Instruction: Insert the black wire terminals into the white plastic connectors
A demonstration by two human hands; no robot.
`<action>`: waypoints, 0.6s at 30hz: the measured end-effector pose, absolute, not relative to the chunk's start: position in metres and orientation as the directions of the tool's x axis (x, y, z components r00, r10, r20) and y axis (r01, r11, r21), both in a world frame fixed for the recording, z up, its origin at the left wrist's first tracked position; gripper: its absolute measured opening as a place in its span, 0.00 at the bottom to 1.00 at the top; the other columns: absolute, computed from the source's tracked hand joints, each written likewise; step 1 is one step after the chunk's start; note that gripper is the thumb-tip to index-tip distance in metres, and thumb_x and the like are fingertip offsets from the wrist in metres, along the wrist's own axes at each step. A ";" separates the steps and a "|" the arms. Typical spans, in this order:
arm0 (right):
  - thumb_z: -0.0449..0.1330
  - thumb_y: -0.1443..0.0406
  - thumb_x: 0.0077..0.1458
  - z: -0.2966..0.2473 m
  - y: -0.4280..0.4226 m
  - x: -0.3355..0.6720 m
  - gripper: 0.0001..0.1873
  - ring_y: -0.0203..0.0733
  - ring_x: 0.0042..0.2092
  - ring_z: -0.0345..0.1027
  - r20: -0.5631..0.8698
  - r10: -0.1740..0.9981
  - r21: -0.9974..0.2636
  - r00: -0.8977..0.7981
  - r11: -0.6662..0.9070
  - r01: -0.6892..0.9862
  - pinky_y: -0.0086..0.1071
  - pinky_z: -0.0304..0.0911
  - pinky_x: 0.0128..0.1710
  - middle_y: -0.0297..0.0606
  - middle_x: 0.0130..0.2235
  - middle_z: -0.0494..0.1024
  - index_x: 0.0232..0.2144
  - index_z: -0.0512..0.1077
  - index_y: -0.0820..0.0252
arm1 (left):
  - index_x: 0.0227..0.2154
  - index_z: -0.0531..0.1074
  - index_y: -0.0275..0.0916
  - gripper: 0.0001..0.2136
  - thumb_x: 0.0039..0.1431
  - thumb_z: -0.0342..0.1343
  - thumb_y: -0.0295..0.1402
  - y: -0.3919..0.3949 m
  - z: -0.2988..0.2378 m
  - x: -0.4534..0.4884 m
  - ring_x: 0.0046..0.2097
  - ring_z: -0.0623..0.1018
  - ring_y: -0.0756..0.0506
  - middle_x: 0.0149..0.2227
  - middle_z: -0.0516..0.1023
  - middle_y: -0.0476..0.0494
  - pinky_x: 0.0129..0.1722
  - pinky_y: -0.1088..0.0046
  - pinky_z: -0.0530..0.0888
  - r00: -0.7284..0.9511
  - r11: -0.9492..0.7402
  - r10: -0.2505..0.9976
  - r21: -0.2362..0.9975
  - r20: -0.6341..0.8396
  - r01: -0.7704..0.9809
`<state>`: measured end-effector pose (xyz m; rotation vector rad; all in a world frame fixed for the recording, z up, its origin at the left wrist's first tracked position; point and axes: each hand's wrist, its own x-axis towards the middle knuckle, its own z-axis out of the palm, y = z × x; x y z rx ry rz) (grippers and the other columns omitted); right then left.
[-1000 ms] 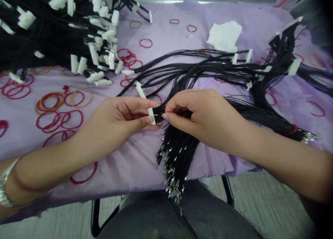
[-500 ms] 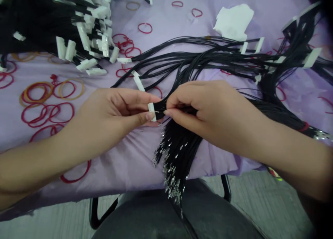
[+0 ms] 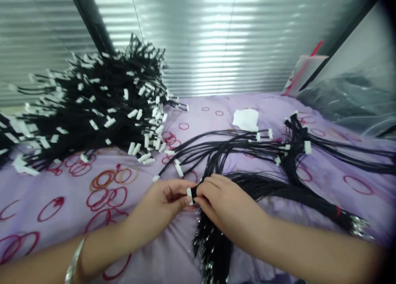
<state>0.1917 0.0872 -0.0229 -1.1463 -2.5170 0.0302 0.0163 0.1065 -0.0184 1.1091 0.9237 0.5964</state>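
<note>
Between the thumb and fingers of my left hand (image 3: 170, 199) is a small white plug connector (image 3: 189, 196). My right hand (image 3: 224, 197) is closed just beside it, pinching the black wires that run into the connector; its fingertips partly hide them. Below my right hand hangs a thick bundle of black wires (image 3: 213, 247) with shiny metal terminals at the ends. Behind both hands, more black wires with white connectors (image 3: 178, 168) lie across the purple cloth.
A big heap of black wires with white connectors (image 3: 102, 106) stands at the back left. Red and yellow rubber bands (image 3: 107, 197) lie scattered on the purple cloth (image 3: 173, 251). A white paper piece (image 3: 246, 119), a tied wire bundle (image 3: 309, 199) and clear plastic (image 3: 343, 102) are farther right.
My view has tilted up, bringing the window blinds and the whole wire heap into sight. Both hands keep their hold, the right one now closer to the connector.
</note>
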 end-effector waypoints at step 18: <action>0.57 0.69 0.55 -0.004 0.098 0.220 0.06 0.39 0.35 0.59 0.216 0.667 -0.160 -0.714 0.745 0.647 0.33 0.56 0.34 0.40 0.33 0.69 0.30 0.75 0.63 | 0.37 0.75 0.39 0.13 0.47 0.66 0.30 0.113 -0.028 0.011 0.36 0.79 0.52 0.35 0.80 0.50 0.41 0.79 0.76 0.438 0.458 0.818 0.883 -0.373 -0.103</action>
